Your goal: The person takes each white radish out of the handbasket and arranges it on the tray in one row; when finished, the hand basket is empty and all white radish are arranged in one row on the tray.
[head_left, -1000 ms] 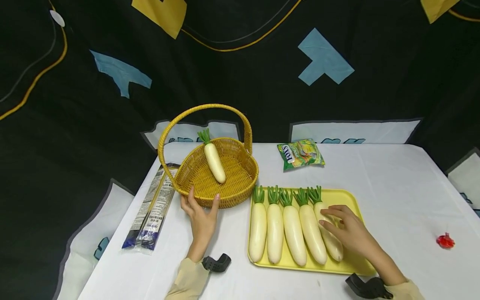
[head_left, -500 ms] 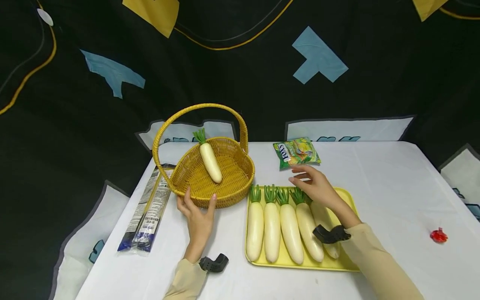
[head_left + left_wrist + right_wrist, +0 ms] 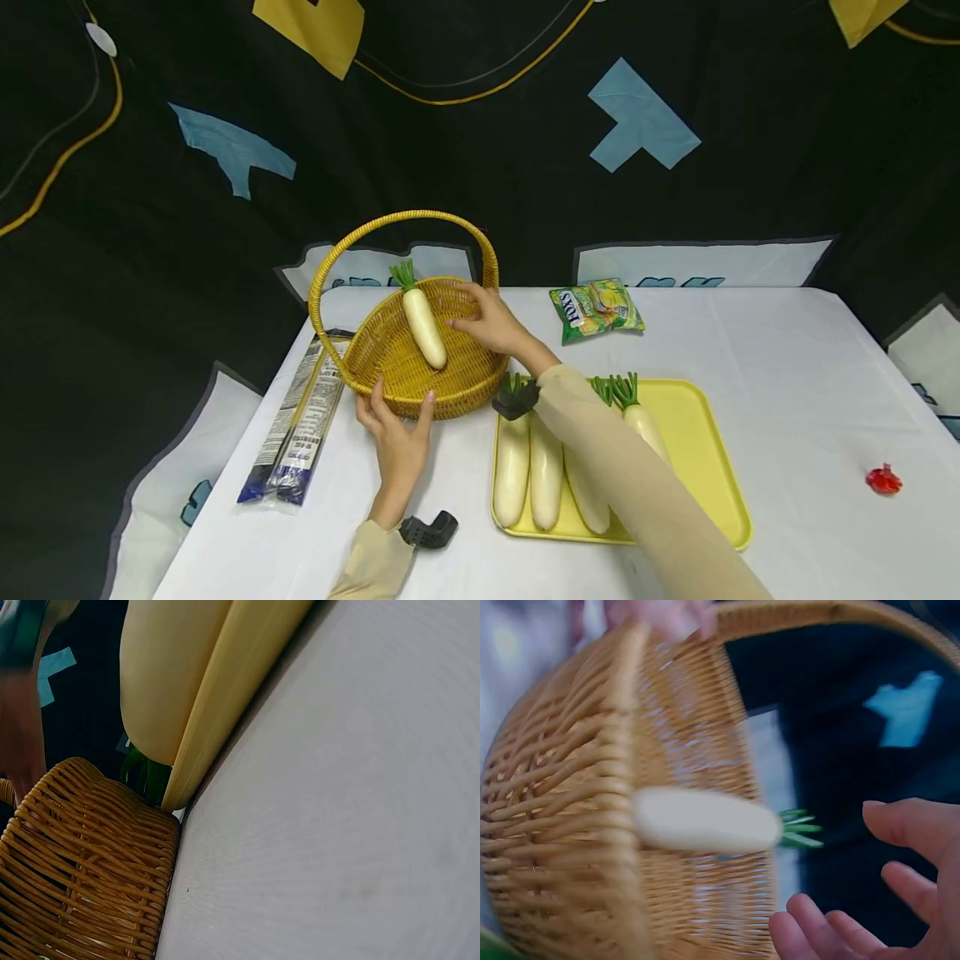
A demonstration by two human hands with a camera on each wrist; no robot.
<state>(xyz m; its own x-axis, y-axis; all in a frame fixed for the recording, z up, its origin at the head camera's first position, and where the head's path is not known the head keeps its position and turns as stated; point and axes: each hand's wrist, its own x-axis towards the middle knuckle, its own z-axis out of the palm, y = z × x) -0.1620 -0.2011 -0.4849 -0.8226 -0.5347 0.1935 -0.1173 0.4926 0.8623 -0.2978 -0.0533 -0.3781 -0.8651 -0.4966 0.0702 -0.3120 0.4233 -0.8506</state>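
Note:
A yellow woven basket [image 3: 468, 402] with a tall arched handle stands at the back left of the table. Inside it one white radish [image 3: 425, 331] leans with its green top over the far rim. My left hand [image 3: 400, 446] touches the basket's near side, thumb and fingers spread. Over the basket's right half is my right hand [image 3: 491, 325]; in the right wrist view this hand [image 3: 907, 885] has parted fingers with nothing between them. Several white radishes [image 3: 512, 479] lie side by side on a yellow tray [image 3: 697, 442], partly hidden by the right forearm.
Long printed plastic packets [image 3: 300, 433] lie left of the basket. A green FOX'S bag [image 3: 597, 308] lies behind the tray. Far right is a small red wrapped piece [image 3: 885, 479]. A black patterned cloth [image 3: 465, 158] hangs behind the table.
My right hand has moved from the rightmost radish on the tray, leftward past the green bag, to above the basket. The left hand has stayed at the basket.

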